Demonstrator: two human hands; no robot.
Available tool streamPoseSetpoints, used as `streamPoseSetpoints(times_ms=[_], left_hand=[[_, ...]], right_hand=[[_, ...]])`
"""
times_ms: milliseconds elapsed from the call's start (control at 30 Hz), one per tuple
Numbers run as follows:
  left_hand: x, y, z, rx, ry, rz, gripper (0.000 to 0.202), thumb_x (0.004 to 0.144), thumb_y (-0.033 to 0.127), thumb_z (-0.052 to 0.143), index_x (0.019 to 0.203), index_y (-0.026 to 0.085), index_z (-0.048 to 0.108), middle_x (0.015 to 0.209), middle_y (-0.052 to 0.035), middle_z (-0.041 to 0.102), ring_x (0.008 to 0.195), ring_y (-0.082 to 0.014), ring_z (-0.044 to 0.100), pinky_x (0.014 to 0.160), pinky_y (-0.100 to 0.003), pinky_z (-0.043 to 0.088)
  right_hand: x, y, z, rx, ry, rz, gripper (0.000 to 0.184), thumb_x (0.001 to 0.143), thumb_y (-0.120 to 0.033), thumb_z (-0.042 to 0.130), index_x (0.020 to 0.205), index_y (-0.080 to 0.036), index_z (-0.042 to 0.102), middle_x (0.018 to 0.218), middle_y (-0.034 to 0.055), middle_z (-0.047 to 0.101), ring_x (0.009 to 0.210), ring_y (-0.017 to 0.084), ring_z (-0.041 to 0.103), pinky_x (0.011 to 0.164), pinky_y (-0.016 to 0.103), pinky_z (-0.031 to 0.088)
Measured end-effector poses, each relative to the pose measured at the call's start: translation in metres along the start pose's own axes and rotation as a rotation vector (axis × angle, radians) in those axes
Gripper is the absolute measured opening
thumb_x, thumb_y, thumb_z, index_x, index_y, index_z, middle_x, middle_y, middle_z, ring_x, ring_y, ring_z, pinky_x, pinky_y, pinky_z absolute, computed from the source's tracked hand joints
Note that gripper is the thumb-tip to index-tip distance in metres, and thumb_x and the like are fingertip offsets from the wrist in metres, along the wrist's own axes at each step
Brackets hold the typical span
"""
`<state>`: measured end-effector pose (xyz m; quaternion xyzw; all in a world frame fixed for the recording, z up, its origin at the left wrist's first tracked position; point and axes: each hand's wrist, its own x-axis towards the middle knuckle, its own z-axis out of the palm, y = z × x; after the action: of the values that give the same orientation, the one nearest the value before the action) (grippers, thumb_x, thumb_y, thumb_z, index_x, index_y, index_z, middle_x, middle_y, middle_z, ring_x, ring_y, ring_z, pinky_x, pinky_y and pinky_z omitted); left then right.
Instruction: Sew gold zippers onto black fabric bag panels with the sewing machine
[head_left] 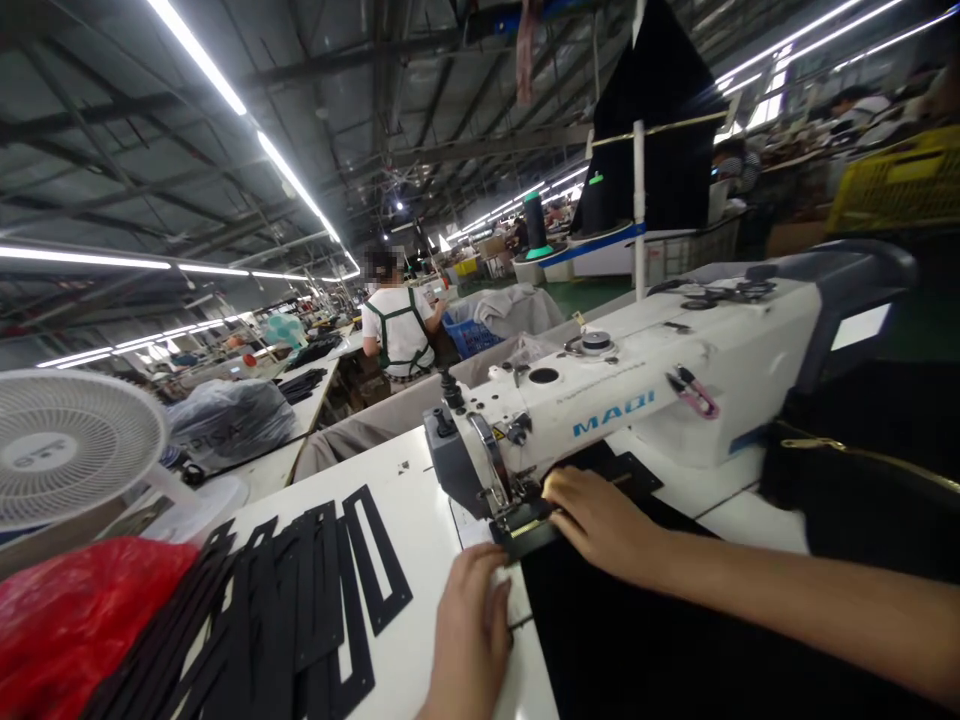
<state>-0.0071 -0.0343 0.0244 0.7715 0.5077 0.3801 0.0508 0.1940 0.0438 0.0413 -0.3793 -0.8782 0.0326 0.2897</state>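
Observation:
A white sewing machine (622, 400) stands on the white table (420, 520). Under its presser foot lies a black fabric piece (600, 620) with a small black part (529, 535) at the needle. My left hand (471, 625) rests flat on the table at the near edge of the fabric, fingers stretched toward the foot. My right hand (592, 520) lies flat on the fabric just right of the needle, fingers together and extended, pressing the piece down. Neither hand grips anything.
A pile of black frame-shaped cut pieces (300, 610) lies left of my hands. A red bag (67, 620) and a white fan (67, 445) are at far left. Pink snips (694, 392) rest on the machine arm. A person (397, 325) works at a table beyond.

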Motion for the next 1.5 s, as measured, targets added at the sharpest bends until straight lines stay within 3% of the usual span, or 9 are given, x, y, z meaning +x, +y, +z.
streamPoseSetpoints(times_ms=[167,267,433,700,800,900,1000,1100,1500], left_hand=[[0.020,-0.012,0.006,0.300,-0.131,0.214,0.018,0.086,0.016,0.049,0.100,0.016,0.060,0.105,-0.0106,0.066,0.100,-0.0241,0.062,0.095,-0.049,0.045],[0.025,-0.010,0.012,0.328,-0.139,0.178,0.017,0.088,0.012,0.045,0.092,0.017,0.061,0.094,-0.0065,0.070,0.090,-0.0196,0.065,0.091,-0.041,0.049],[0.024,-0.008,0.011,0.367,-0.032,0.010,0.020,0.087,0.009,0.044,0.091,0.017,0.061,0.080,-0.0041,0.071,0.070,-0.0190,0.067,0.063,-0.031,0.055],[0.016,-0.011,0.018,0.405,-0.018,0.124,0.023,0.090,0.017,0.043,0.090,0.020,0.066,0.096,-0.0058,0.069,0.082,-0.0202,0.066,0.072,-0.033,0.056],[0.017,-0.009,0.020,0.451,-0.014,0.169,0.028,0.092,0.019,0.038,0.089,0.018,0.065,0.091,-0.0071,0.068,0.078,-0.0208,0.065,0.067,-0.034,0.056],[0.018,-0.009,0.022,0.498,0.008,0.214,0.029,0.093,0.019,0.035,0.091,0.018,0.065,0.093,-0.0086,0.067,0.081,-0.0220,0.064,0.067,-0.035,0.057],[0.018,-0.011,0.022,0.557,0.039,0.256,0.028,0.092,0.019,0.036,0.094,0.018,0.064,0.101,-0.0105,0.067,0.086,-0.0237,0.064,0.069,-0.037,0.057],[0.020,-0.014,0.021,0.557,0.029,0.297,0.025,0.092,0.018,0.039,0.093,0.018,0.064,0.099,-0.0098,0.068,0.087,-0.0227,0.065,0.074,-0.038,0.057],[0.025,-0.015,0.015,0.564,-0.113,0.381,0.022,0.090,0.014,0.041,0.098,0.017,0.061,0.100,-0.0089,0.069,0.095,-0.0223,0.065,0.090,-0.046,0.047]], right_hand=[[-0.049,-0.032,0.006,-0.002,-0.090,-0.100,0.013,0.081,-0.009,0.051,0.089,-0.015,0.059,0.090,0.0072,0.057,0.084,0.022,0.050,0.074,0.036,0.041],[-0.040,-0.034,0.016,-0.071,-0.114,-0.067,0.018,0.083,-0.011,0.049,0.096,-0.014,0.060,0.091,0.0089,0.058,0.085,0.024,0.051,0.073,0.036,0.039],[-0.013,-0.023,0.028,-0.060,-0.173,-0.038,0.016,0.087,-0.016,0.047,0.096,-0.015,0.060,0.081,0.0058,0.062,0.075,0.020,0.057,0.065,0.030,0.038],[-0.015,-0.016,0.027,-0.036,-0.168,-0.205,0.020,0.089,-0.015,0.043,0.079,-0.017,0.061,0.071,0.0030,0.060,0.063,0.016,0.053,0.058,0.028,0.035],[-0.013,-0.016,0.024,-0.049,-0.025,-0.229,0.022,0.090,-0.016,0.044,0.077,-0.016,0.061,0.075,0.0060,0.060,0.073,0.019,0.054,0.067,0.032,0.040],[-0.008,-0.014,0.023,-0.021,0.064,-0.137,0.015,0.087,-0.013,0.048,0.092,-0.015,0.062,0.098,0.0101,0.061,0.098,0.023,0.052,0.089,0.041,0.039],[-0.004,-0.012,0.024,0.029,-0.054,-0.086,0.018,0.085,-0.010,0.050,0.098,-0.014,0.062,0.104,0.0081,0.061,0.101,0.021,0.051,0.100,0.040,0.032],[0.000,-0.011,0.025,0.008,-0.131,-0.110,0.018,0.085,-0.010,0.049,0.095,-0.011,0.063,0.099,0.0084,0.062,0.095,0.021,0.052,0.098,0.040,0.034],[0.000,-0.007,0.030,-0.056,-0.188,-0.167,0.019,0.086,-0.012,0.045,0.086,-0.012,0.064,0.099,0.0095,0.058,0.096,0.024,0.047,0.097,0.045,0.033]])
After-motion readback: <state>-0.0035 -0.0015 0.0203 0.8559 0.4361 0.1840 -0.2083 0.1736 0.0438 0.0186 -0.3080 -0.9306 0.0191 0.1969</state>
